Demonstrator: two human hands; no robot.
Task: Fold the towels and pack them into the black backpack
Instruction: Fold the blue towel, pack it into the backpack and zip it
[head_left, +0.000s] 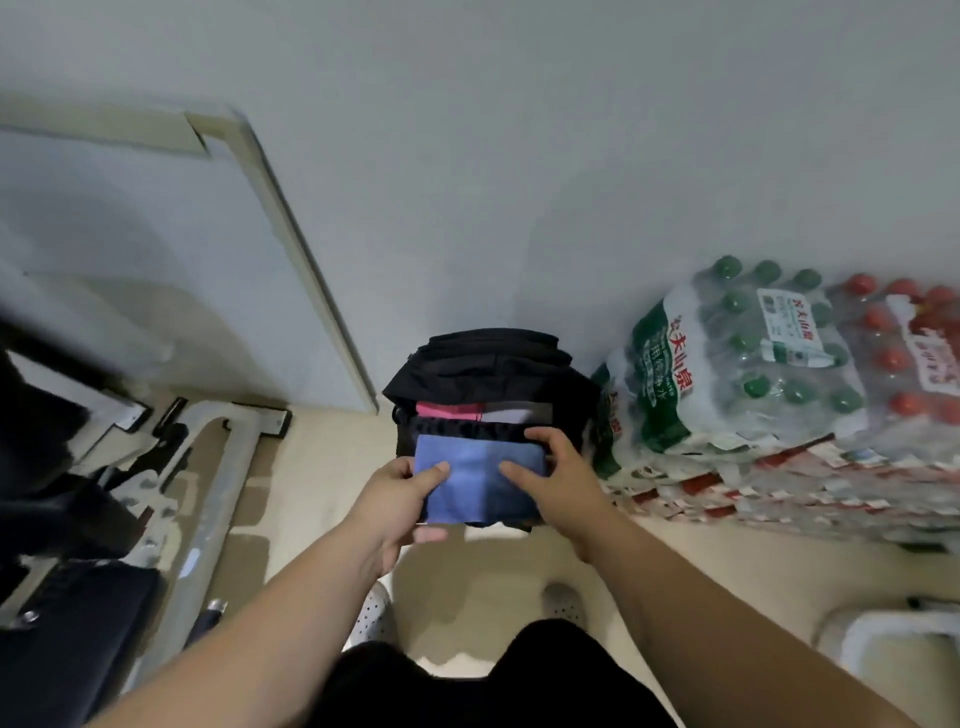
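A black backpack stands open on the floor against the wall. Pink, red and white folded cloth shows inside its mouth. A folded blue towel is held just in front of the opening, over the bag's front. My left hand grips the towel's left edge, thumb on top and fingers underneath. My right hand holds the right edge, thumb lying across the top and fingers curled over the far corner.
Shrink-wrapped packs of green-capped bottles and red-capped bottles are stacked right of the bag. A door and metal frame parts are at left. A white object sits at lower right. My feet are below.
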